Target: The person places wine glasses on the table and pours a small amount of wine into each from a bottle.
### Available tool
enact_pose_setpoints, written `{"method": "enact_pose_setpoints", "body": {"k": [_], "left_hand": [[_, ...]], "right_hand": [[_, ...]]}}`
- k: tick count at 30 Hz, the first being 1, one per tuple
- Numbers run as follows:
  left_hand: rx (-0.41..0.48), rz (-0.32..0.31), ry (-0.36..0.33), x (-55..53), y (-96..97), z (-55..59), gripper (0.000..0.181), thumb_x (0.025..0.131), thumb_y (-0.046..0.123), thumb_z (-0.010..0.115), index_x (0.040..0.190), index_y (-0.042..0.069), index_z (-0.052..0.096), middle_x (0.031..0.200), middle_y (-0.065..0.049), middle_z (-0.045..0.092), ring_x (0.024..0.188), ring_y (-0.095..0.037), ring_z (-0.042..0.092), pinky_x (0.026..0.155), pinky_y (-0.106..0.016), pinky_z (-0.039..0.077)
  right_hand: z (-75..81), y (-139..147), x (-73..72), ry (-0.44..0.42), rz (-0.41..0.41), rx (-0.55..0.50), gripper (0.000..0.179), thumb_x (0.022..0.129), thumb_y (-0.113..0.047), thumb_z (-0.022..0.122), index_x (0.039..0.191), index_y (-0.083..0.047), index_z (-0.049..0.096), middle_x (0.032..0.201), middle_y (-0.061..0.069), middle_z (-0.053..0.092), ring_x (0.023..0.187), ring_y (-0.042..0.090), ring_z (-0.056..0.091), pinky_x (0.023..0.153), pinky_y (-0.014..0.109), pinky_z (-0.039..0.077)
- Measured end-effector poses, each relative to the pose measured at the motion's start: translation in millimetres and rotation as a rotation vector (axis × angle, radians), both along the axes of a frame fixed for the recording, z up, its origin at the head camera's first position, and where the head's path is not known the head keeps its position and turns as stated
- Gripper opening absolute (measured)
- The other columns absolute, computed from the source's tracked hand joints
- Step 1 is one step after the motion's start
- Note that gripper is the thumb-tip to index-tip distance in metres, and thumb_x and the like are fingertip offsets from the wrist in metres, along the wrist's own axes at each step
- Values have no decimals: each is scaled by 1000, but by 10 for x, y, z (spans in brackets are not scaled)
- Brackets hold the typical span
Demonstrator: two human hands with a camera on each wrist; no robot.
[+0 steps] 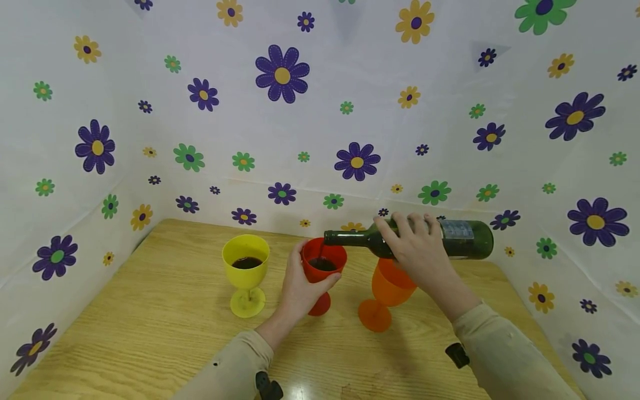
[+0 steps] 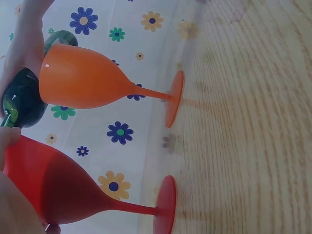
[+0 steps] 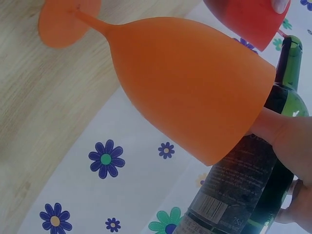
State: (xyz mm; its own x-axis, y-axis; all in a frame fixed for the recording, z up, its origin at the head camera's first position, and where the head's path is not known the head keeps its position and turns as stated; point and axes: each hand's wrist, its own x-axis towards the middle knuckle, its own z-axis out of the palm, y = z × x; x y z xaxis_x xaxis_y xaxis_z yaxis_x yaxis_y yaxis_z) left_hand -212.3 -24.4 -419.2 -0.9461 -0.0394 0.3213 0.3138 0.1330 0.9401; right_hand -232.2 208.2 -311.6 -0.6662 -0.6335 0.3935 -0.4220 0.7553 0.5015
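Note:
With its fingers wrapped about the bowl, my left hand (image 1: pixel 304 286) holds a red goblet (image 1: pixel 336 256), whose foot stands on the table. My right hand (image 1: pixel 419 251) grips a green glass wine bottle (image 1: pixel 467 239) by its body, tilted nearly level. The bottle's mouth is just over the red goblet's rim, and a thin dark stream runs down into dark liquid inside. An orange goblet (image 1: pixel 382 286) stands below the bottle, its rim partly hidden by the right hand. At the left is a yellow goblet (image 1: pixel 245 264) with dark liquid in it.
Goblets stand in a row on the wood-grain table (image 1: pixel 150 311). White sheeting (image 1: pixel 225 122) printed with flowers rises behind the table and on both sides. Dark straps show at both sleeves.

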Motion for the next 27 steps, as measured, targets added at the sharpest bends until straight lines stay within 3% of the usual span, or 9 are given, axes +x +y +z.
{"method": "enact_pose_setpoints", "body": {"k": [27], "left_hand": [[13, 0, -39, -4, 2, 4, 85, 75, 21, 83, 141, 18, 30, 134, -3, 45, 121, -22, 46, 98, -43, 43]], "right_hand": [[60, -73, 41, -32, -30, 12, 103, 58, -39, 91, 142, -14, 37, 129, 22, 48, 109, 44, 47, 91, 62, 38]]}}
